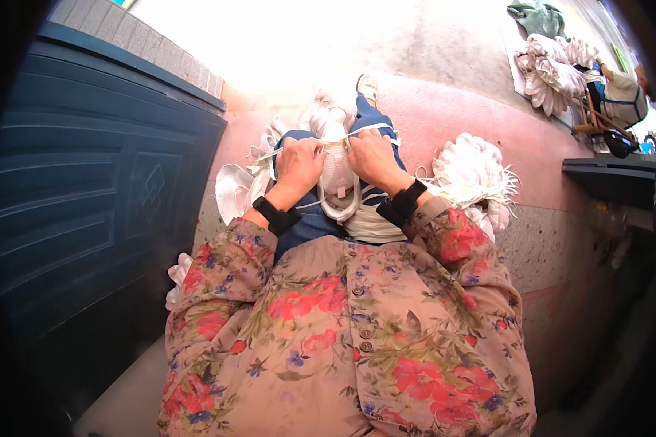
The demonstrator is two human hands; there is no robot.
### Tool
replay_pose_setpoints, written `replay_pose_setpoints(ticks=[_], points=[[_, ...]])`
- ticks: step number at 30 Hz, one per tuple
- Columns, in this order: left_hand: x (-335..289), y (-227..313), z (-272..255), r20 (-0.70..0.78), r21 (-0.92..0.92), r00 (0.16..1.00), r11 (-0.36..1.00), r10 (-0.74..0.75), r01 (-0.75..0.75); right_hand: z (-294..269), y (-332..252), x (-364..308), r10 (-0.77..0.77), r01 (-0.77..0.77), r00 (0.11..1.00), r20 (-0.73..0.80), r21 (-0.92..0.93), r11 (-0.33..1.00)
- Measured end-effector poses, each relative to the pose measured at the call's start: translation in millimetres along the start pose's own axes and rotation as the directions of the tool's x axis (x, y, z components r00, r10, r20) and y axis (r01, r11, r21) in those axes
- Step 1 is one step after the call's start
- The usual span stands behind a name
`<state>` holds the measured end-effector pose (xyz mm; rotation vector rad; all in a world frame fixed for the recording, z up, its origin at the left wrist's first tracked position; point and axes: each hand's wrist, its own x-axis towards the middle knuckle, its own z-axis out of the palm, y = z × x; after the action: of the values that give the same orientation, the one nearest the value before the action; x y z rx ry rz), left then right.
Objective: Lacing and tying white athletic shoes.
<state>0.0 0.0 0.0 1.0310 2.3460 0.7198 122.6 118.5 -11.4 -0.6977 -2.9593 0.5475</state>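
A white shoe upper [337, 172] lies between my knees, its rounded heel opening toward my body. My left hand [299, 164] is closed at its left side, fingers pinched on a white shoelace whose loose end sticks out to the left. On the other side my right hand [377, 158] is closed too, gripping the lace where it runs out to the right. The fingertips of both hands sit near the lacing rows. A bundle of white laces [375, 226] rests on my lap below my right wrist.
White shoe uppers are heaped on the floor to the right [468, 169], with more beside my left leg [235, 191]. A dark blue door panel [95, 160] stands close on the left. Farther off at the upper right lie more bundled uppers [550, 71] near another person.
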Motion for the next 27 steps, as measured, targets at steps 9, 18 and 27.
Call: replay_pose_setpoints(ticks=[9,18,27], points=[[39.5,36.2,-0.1,0.180,0.446,0.950,0.839,0.257,-0.312,8.4,-2.0,-9.2,-0.033,0.056,0.975,-0.220,0.098,0.994],[51.9,28.3,-16.5,0.211,-0.519,0.977,0.848,0.006,0.107,-9.4,-18.5,3.9,-0.248,0.206,0.961,-0.120,-0.286,0.936],[68.8,38.7,-11.3,0.326,-0.510,0.945,0.848,0.031,0.148,-111.5,-2.1,2.3,-0.354,0.428,0.690,-0.631,-0.038,0.903]])
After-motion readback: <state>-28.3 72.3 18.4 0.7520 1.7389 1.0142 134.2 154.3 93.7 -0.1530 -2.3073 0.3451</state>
